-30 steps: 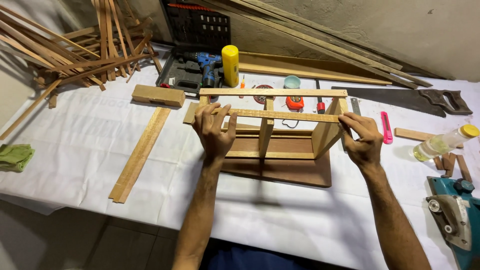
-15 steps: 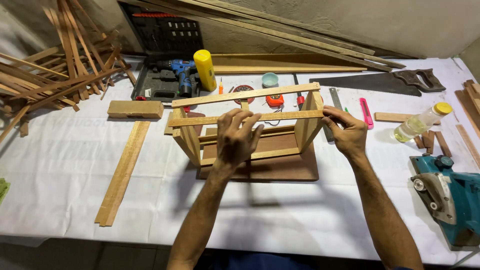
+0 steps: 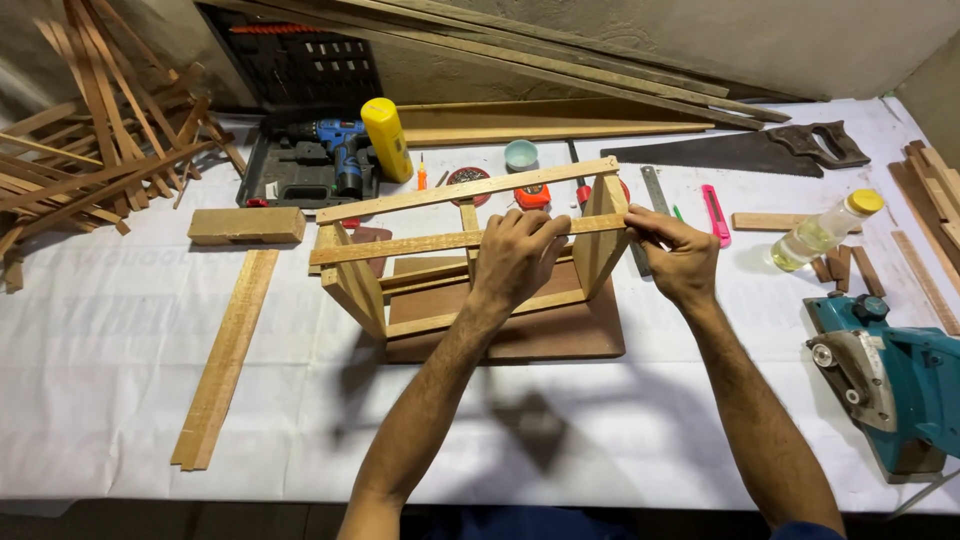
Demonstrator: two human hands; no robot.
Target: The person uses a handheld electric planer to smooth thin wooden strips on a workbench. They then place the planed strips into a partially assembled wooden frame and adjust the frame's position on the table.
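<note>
A white-covered workbench (image 3: 120,350) carries everything. At its middle stands a small wooden frame (image 3: 465,270), two upright end boards joined by thin slats, sitting on a dark brown base board (image 3: 560,335). The step in hand looks like fitting the front top slat (image 3: 400,247) across the end boards. The left hand (image 3: 515,262) lies over the slat near its middle, fingers curled down on it and pressing. The right hand (image 3: 680,255) pinches the slat's right end where it meets the right end board (image 3: 600,235), fingers narrow and closed on the wood.

Going by the pose, the next move calls for keeping the slat level and flush at both ends while it is fixed.

To the right lies a teal power saw (image 3: 890,380), farther back a handsaw (image 3: 760,150). A cordless drill (image 3: 335,150) rests in its case beside a yellow bottle (image 3: 385,138). A loose wooden plank (image 3: 225,355) lies at left, a pink utility knife (image 3: 715,213) near the right hand.
</note>
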